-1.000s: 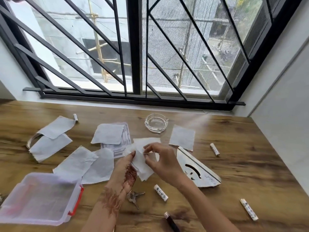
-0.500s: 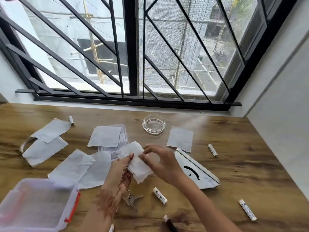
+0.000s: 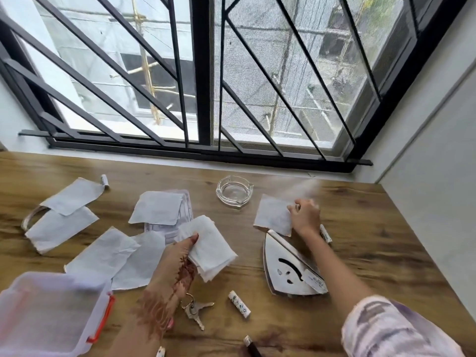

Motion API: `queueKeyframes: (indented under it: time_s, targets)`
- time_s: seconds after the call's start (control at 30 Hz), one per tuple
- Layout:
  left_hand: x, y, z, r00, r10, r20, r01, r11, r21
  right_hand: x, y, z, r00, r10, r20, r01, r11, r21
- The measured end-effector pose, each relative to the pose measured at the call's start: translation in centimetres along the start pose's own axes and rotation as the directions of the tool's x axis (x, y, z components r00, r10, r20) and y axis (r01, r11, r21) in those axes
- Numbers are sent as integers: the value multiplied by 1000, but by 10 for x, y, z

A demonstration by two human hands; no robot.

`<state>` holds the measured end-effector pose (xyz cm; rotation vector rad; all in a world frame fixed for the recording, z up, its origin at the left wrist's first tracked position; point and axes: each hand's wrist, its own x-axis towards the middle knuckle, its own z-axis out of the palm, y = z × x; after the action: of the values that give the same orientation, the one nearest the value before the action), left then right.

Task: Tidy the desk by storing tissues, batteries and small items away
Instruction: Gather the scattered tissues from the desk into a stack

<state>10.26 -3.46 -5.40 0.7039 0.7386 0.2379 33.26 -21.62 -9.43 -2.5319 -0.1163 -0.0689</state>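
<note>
My left hand (image 3: 177,256) grips a folded stack of white tissues (image 3: 208,247) just above the middle of the wooden desk (image 3: 373,253). Farther right, my right hand (image 3: 305,216) pinches the right edge of a single flat tissue (image 3: 271,215) that lies by the glass ashtray (image 3: 234,190). Several more tissues lie spread to the left, for example one tissue (image 3: 157,207) on a plastic packet. White batteries lie about: one battery (image 3: 239,304) near the keys (image 3: 195,309), a second battery (image 3: 325,233) behind my right wrist, a third battery (image 3: 104,180) at far left.
A clear plastic box (image 3: 49,313) with orange clasps sits at the front left corner. A triangular metal iron plate (image 3: 288,266) lies under my right forearm. A dark pen-like item (image 3: 251,346) pokes in at the front edge. The barred window runs along the back, a wall stands on the right.
My right hand left the tissue stack and reached right to the tissue by the ashtray. My left hand alone now holds the stack.
</note>
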Motion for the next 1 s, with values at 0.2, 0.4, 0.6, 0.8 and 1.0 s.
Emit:
queueKeyframes:
  time_s: [0.2,0.4,0.6,0.8,1.0]
  targets:
    - [1,-2,1,1000,4,-19,-4,1000,1,6,-1,3,998,59,-28,-57,996,69]
    - [-8,-2,2,1000,3,7,-2,998,-67,-8,-15,-6,981,194,8,-173,857,486]
    - [-14,-3,2,1000,6,-12,-7,994,-104,-62,-56,-30,998,53,43,-66,589,805]
    - [-23,-2,-2,1000,0,-31,-3,996,-90,-142,-88,-32,897,-439,50,270,634,724]
    - [-38,-1,-9,1000,28,-5,-29,992,-121,-194,-84,2,626,-766,146,524,552,649]
